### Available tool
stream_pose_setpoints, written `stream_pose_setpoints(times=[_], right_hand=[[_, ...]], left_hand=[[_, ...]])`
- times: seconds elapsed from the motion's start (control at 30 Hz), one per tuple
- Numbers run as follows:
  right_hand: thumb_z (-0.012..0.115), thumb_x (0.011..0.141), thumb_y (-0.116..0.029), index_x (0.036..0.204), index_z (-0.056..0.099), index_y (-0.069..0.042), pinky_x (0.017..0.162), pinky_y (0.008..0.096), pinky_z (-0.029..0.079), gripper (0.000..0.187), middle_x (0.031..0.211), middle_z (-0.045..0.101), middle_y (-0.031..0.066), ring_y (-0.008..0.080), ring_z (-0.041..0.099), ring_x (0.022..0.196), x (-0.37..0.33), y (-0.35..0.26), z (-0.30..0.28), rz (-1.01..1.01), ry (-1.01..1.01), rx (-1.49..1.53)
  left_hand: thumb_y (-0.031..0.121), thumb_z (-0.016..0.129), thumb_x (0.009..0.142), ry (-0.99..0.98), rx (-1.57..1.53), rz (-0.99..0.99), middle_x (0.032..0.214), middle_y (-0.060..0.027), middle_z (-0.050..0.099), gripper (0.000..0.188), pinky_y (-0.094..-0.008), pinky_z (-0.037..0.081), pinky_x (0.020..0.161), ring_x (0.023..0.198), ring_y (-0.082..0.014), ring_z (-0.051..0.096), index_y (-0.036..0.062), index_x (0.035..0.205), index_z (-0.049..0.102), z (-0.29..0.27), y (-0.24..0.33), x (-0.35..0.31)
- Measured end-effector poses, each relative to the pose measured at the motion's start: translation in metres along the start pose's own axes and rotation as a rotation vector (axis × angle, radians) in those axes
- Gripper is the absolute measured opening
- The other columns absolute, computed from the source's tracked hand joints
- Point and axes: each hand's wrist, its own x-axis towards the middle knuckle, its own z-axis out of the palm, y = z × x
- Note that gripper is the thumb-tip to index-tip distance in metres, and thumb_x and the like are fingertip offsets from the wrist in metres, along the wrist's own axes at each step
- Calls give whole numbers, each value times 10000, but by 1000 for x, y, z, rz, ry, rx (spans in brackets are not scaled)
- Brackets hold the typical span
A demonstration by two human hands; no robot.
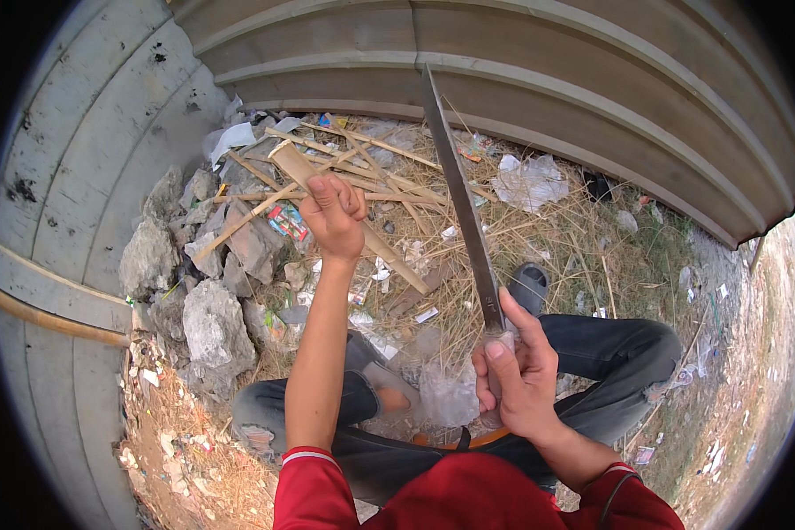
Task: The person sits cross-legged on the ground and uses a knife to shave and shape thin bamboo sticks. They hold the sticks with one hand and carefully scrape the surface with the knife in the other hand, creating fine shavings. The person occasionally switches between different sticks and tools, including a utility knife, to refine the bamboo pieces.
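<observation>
My left hand is closed round a pale split bamboo piece. The bamboo slants from an upper end beyond my thumb down to a lower end between my legs. My right hand grips the handle of a machete, thumb along the grip and index finger stretched up beside the base of the blade. Its long dark blade points up and away, to the right of the bamboo and apart from it. Beyond my left hand, several thin bamboo strips lie crossed on the ground.
Grey rocks are piled at the left, beside a pale panel wall. A ribbed metal wall closes off the far side. Dry straw, paper scraps and a clear plastic bag litter the ground. My bent legs frame the near space.
</observation>
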Motion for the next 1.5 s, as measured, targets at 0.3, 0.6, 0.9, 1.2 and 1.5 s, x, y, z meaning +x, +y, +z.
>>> stream_pose_setpoints(times=[0.3, 0.6, 0.9, 1.2, 1.5], right_hand=[[561, 1032, -142, 1530, 323, -145, 448, 261, 430, 552, 801, 566, 48, 84, 503, 530, -26, 119, -39, 476, -44, -189], [561, 1014, -80, 1491, 350, -80, 462, 274, 442, 522, 805, 577, 41, 86, 526, 537, -3, 27, 3, -91, 77, -28], [530, 1043, -128, 1485, 352, -176, 457, 246, 427, 479, 827, 530, 54, 83, 465, 524, -21, 103, -35, 754, 171, 30], [469, 1054, -96, 1533, 292, -201, 434, 211, 401, 521, 810, 544, 74, 76, 460, 467, 4, 20, 5, -242, -115, 46], [538, 1042, -134, 1521, 322, -202, 430, 247, 393, 530, 751, 512, 13, 71, 465, 495, -6, 103, -41, 792, 26, 53]], left_hand=[[510, 414, 1070, 15, 13, -1, 564, 28, 280, 583, -260, 221, 444, 475, -81, 238, 84, 678, 354, 9, -4, -3], [538, 407, 1064, 3, 11, -19, 566, 26, 283, 597, -266, 202, 450, 481, -80, 243, 80, 683, 362, 0, 0, 1], [511, 446, 1059, -5, 11, 29, 575, 27, 289, 582, -260, 207, 451, 480, -81, 237, 77, 682, 360, 11, -3, -8], [499, 432, 1067, 17, 22, 4, 580, 26, 288, 578, -267, 208, 444, 476, -79, 241, 80, 678, 350, 10, -3, -2], [505, 410, 1072, 31, 23, 34, 583, 25, 288, 582, -265, 202, 444, 474, -82, 247, 82, 678, 344, -1, 3, -6]])
